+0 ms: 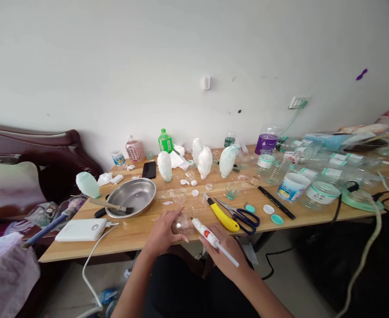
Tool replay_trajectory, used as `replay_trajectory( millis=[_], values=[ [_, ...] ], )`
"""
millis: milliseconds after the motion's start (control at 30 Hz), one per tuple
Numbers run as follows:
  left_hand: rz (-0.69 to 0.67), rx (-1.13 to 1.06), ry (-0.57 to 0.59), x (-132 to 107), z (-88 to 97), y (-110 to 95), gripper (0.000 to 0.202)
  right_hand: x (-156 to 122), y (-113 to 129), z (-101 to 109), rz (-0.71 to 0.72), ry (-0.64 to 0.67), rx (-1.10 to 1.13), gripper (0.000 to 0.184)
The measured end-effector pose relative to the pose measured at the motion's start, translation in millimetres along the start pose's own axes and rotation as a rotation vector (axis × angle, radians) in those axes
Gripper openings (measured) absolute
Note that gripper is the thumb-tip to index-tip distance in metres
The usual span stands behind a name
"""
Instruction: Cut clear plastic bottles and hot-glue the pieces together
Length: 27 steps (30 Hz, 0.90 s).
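The right hand [228, 244] pinches a white glue pen [206, 233] between the thumb and the fingers, at the near edge of the desk [131, 236]. The long axis of the glue pen lies diagonal: its dark nozzle points to the far left, and the pale stick at its back points to the near right, beyond the edge of the desk.

The left hand [164, 232] is palm down, with thumb and fingers spread around a clear plastic piece [183, 223], just to the left of the nozzle. I cannot tell how firmly this grip presses, or whether the nozzle touches the piece.

On the right, a yellow utility knife [223, 215] lies near the glue pen, also with its blade to the far left. Beside it are the dark blue scissors [245, 217], whose handles reach close to the near edge. This side is narrow for moving.

On the left there is more room: plain wood shows between the left hand and the white power bank [81, 230]. Farther left, a brush [110, 204] lies across the rim of a steel bowl [141, 190]. On the far side, several white-covered bottles [205, 163] stand upright.
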<state>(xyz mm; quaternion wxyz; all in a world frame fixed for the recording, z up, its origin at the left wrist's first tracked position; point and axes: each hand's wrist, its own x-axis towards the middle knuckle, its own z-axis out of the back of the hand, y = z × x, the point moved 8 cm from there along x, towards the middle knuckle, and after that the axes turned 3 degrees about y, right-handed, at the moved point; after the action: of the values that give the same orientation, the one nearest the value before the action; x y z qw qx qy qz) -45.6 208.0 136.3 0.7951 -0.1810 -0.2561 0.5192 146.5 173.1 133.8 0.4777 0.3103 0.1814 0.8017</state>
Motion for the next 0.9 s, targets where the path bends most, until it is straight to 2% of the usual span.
replay_trajectory(
  millis=[67, 200, 267, 600, 767, 900],
  values=[
    [0.020, 0.014, -0.012, 0, 0.2, 1, 0.095, -2, 0, -1, -0.008, -0.022, -0.044, 0.020],
    [0.025, 0.018, -0.044, 0, 0.8, 1, 0.069, -4, -5, -3, -0.039, -0.051, -0.072, 0.022],
    [0.023, 0.011, -0.039, 0, 0.1, 0, 0.064, -4, -8, -5, -0.050, -0.035, -0.053, 0.023],
    [0.017, 0.017, -0.047, -1, 0.6, -1, 0.064, -3, -11, -7, -0.084, -0.008, -0.134, 0.028],
    [0.006, 0.029, -0.049, -1, 0.4, -1, 0.071, 0, -10, -4, -0.060, -0.017, -0.190, 0.028],
    [0.001, 0.034, -0.050, -1, -1.3, 1, 0.076, 1, -11, -4, -0.065, -0.030, -0.253, 0.034]
  ],
)
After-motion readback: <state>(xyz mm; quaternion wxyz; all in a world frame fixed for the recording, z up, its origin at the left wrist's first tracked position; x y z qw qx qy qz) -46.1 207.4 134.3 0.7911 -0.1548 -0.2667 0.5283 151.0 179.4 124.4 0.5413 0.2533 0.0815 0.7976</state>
